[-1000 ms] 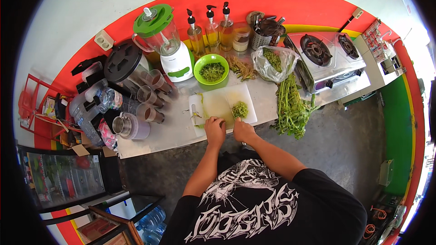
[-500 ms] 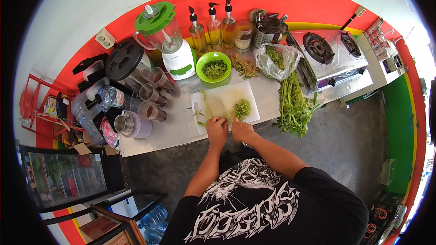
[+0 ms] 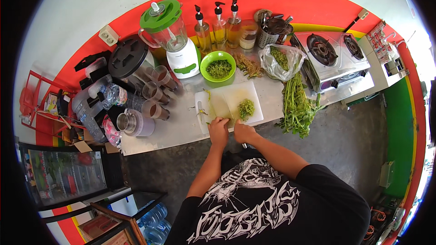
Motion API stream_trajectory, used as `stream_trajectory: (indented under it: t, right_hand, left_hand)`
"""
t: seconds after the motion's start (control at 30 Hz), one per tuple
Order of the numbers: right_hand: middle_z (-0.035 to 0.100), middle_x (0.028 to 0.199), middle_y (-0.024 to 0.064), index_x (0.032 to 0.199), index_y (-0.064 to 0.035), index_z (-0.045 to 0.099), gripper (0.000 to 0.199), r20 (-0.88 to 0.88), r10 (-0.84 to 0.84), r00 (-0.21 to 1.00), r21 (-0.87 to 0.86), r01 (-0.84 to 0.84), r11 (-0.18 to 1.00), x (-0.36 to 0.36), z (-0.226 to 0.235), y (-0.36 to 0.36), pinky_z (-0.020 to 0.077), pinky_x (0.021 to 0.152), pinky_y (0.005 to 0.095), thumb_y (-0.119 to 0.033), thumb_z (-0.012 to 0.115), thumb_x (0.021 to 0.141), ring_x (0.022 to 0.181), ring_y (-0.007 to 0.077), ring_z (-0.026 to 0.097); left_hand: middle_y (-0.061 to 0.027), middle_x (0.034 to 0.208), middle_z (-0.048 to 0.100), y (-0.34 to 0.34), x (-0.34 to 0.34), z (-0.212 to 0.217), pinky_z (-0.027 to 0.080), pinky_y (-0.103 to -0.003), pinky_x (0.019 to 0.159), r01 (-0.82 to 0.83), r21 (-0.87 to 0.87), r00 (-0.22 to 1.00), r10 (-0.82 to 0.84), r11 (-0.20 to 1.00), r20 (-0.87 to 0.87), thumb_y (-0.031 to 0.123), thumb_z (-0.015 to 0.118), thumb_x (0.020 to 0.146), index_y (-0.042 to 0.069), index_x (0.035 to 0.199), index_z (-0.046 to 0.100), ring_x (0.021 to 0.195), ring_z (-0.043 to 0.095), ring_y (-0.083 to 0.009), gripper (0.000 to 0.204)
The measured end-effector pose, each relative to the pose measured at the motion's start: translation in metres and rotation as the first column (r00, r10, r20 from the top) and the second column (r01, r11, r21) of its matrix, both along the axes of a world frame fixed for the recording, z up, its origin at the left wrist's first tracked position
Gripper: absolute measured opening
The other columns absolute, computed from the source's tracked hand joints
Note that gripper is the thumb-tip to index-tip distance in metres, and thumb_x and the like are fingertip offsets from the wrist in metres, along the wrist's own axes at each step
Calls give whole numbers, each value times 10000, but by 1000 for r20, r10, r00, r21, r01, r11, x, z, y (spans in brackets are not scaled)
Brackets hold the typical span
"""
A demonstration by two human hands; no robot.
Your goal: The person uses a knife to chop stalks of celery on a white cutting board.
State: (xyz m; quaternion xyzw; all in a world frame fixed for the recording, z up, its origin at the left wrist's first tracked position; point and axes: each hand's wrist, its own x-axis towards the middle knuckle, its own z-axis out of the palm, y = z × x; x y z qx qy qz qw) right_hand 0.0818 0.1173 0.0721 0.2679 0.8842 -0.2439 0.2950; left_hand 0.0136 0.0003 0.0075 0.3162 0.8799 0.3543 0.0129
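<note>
A white cutting board [image 3: 213, 91] lies near the counter's front edge. At its near side my left hand [image 3: 219, 129] is closed, fingers curled down, with a bit of green stem poking out beside them; most of what it pins is hidden. Just to the right, my right hand [image 3: 244, 132] is wrapped round the handle of a knife [image 3: 245, 145]. The blade points away from me over the board and is hard to make out. Chopped greens [image 3: 246, 108] sit in a heap right of the blade. A few loose stem scraps [image 3: 200, 111] lie on the board's left part.
Behind the board stand a green bowl [image 3: 204, 69] of chopped greens, a blender [image 3: 183, 59] and pump bottles [image 3: 203, 36]. To the right are a plastic bag [image 3: 295, 59] of greens, leafy stalks [image 3: 297, 109] and a gas stove [image 3: 336, 70]. Dark-filled cups [image 3: 155, 110] stand left.
The whole view has shifted slightly, so things on the counter sit a little further right. Both hands keep nearly the same place at the board, and the chopped heap looks alike.
</note>
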Motion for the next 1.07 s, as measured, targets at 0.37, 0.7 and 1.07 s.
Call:
stream_trajectory:
  t: [0.37, 0.7, 1.07]
  right_hand:
    - [671, 1154, 279, 1237, 42, 446, 405, -24, -28, 999, -71, 26, 997, -3, -16, -2, 523, 929, 480, -127, 570, 891, 1108, 401, 666]
    - [672, 1123, 298, 1181, 39, 466, 350, -51, -36, 998, -52, 34, 998, -5, -11, -7, 514, 931, 514, -148, 555, 899, 1088, 439, 660]
    - [675, 1160, 262, 1268, 51, 443, 474, -15, -20, 1000, -62, 19, 998, -6, -9, -12, 521, 947, 493, -142, 617, 871, 1114, 433, 654]
  left_hand:
    - [-43, 934, 653, -6, -3, 3, 423, -429, 854, -5, 79, 999, 7, 997, -31, 45, 662, 768, 117, 902, 763, 944, 575, -303, 183]
    - [-26, 951, 623, -13, -2, 5, 405, -422, 862, -8, -3, 1000, 8, 1000, -18, 30, 640, 805, 178, 949, 781, 1006, 557, -273, 250]
    - [-64, 970, 633, -14, -7, -8, 419, -434, 838, 14, 59, 996, -20, 998, 93, 33, 632, 820, 159, 982, 782, 961, 583, -302, 254]
